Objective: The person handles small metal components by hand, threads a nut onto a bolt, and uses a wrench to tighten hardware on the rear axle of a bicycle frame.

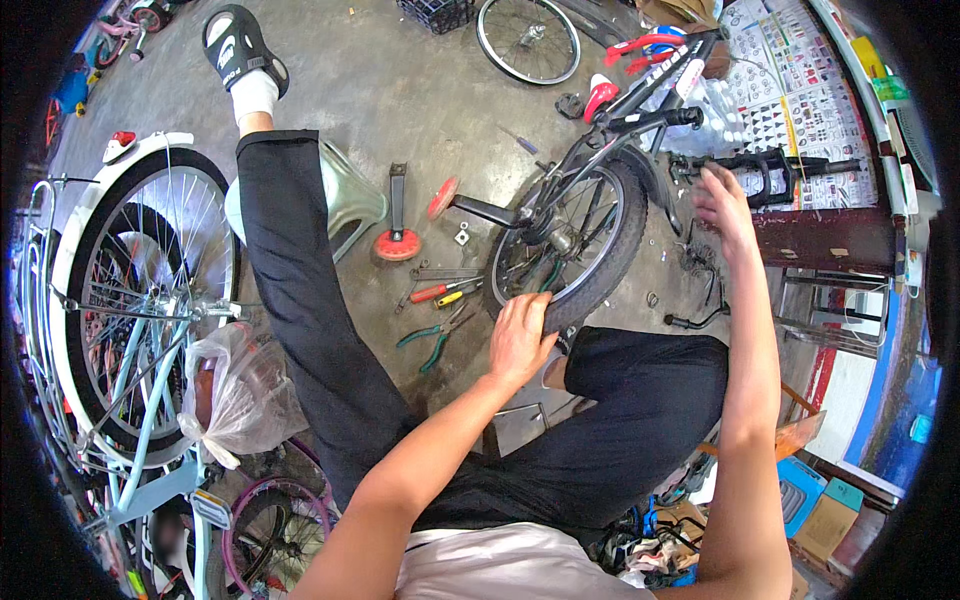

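My left hand rests with curled fingers gripping the tyre of a small bicycle wheel, still mounted in a dark frame with training wheels. My right hand is raised to the right of that wheel, fingers loosely bent and apart, beside black metal parts; I see nothing held in it. On the floor lie pliers, screwdrivers, a small square metal piece and a loose red training wheel on a bracket.
A white-fendered bicycle and clear plastic bag are at left. A spare wheel and dark crate lie ahead. At right are a bench covered with printed sheets and boxes. My outstretched leg crosses the left side.
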A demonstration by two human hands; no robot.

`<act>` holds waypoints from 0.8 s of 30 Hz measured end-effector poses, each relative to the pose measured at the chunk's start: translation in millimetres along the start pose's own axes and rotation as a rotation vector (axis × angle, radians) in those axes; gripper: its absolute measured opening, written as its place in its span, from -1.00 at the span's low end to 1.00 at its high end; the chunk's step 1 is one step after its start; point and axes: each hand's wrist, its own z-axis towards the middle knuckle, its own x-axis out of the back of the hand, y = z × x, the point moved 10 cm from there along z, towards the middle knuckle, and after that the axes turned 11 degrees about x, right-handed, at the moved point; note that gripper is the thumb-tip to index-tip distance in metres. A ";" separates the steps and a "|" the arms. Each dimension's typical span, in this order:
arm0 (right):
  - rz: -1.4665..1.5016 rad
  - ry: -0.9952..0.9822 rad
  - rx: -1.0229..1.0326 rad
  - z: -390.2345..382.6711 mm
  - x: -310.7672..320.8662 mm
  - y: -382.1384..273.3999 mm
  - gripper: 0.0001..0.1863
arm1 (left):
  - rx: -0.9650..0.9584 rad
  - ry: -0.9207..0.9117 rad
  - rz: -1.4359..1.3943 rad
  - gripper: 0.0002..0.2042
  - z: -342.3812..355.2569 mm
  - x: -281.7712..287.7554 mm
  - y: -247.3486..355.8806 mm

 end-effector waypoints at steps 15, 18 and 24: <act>-0.027 -0.292 -0.267 -175.5 -79.9 60.1 -0.19 | -0.090 -0.259 0.017 -0.35 -2.0 -49.2 23.5; -0.002 -0.220 -0.287 -165.4 -73.0 76.9 -0.33 | -0.109 -0.358 -0.011 -0.35 -1.7 -56.0 15.8; -0.052 -0.165 -0.323 -157.7 -62.3 91.8 -0.37 | -0.241 -0.558 0.258 -0.50 10.8 -22.5 -1.6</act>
